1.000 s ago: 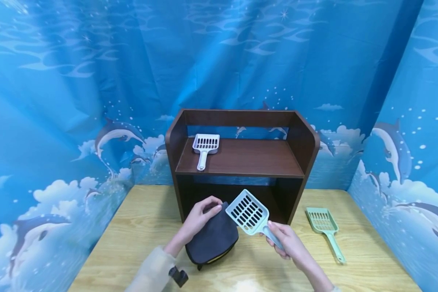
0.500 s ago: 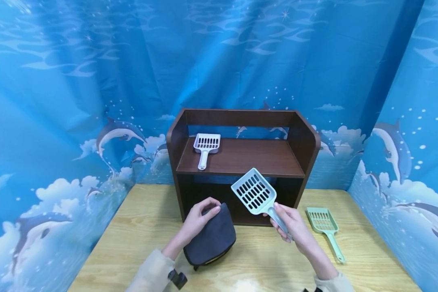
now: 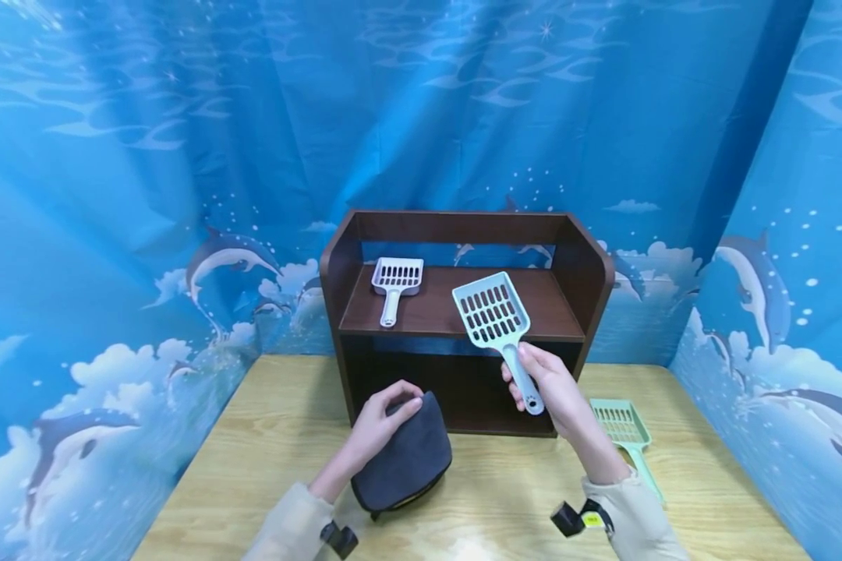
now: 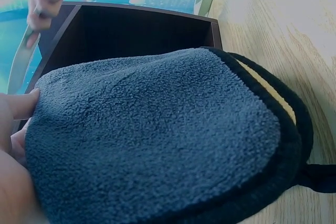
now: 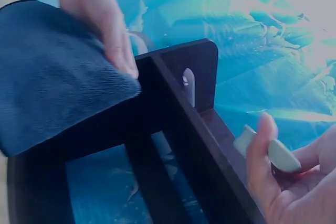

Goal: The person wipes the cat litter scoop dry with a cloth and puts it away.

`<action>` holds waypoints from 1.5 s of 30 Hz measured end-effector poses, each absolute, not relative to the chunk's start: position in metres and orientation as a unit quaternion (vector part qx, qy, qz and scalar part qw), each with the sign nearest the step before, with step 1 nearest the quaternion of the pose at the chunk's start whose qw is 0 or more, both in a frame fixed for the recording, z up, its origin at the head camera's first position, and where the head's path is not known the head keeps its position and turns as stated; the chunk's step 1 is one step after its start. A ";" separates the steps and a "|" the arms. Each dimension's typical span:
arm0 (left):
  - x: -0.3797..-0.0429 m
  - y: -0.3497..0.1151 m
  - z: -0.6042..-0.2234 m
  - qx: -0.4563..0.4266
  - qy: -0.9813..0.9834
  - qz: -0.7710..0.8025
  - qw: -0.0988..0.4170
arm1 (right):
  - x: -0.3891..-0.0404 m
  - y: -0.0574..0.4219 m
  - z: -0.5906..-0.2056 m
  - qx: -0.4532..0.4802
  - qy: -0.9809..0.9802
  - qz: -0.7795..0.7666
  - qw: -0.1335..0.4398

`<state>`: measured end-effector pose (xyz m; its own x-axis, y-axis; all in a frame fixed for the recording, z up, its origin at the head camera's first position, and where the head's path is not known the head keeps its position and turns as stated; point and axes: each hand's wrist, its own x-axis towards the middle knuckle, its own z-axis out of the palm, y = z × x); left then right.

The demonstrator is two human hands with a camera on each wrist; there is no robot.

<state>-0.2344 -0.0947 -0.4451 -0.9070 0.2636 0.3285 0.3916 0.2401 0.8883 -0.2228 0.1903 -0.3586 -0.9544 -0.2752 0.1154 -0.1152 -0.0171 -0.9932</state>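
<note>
My right hand [image 3: 550,382] grips the handle of a pale blue-green litter scoop [image 3: 508,351], its slotted head tilted up and overlapping the upper board of the dark brown shelf [image 3: 438,308]. Lower left, my left hand [image 3: 386,421] pinches the upper edge of a dark grey-blue plush cloth [image 3: 410,452]. In the left wrist view the cloth [image 4: 157,129] shows a black border, a yellow strip and a short loop. The right wrist view shows the scoop handle [image 5: 283,157] between thumb and fingers; most of the scoop is out of sight there.
A white litter scoop [image 3: 391,296] lies at the left of the upper board. On the wooden table [image 3: 274,436], right of the shelf, lies a green litter scoop [image 3: 631,440], partly behind my right forearm. A blue dolphin-print curtain [image 3: 421,101] hangs behind and at the sides.
My right hand has lifted the pale blue-green litter scoop from in front of the lower compartment to upper-board level, turning it more upright. The left hand and cloth have shifted slightly left.
</note>
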 end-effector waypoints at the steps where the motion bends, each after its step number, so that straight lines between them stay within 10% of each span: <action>1: -0.234 -0.095 -0.445 -0.209 -0.786 -0.579 0.057 | -0.227 0.188 -0.355 -0.142 0.699 -0.698 0.063; 30: -0.228 -0.089 -0.439 -0.206 -0.790 -0.578 0.018 | -0.342 0.157 -0.296 -0.072 0.719 -0.659 0.209; 45: -0.228 -0.092 -0.439 -0.201 -0.792 -0.576 0.019 | -0.340 0.156 -0.289 -0.084 0.847 -0.505 0.147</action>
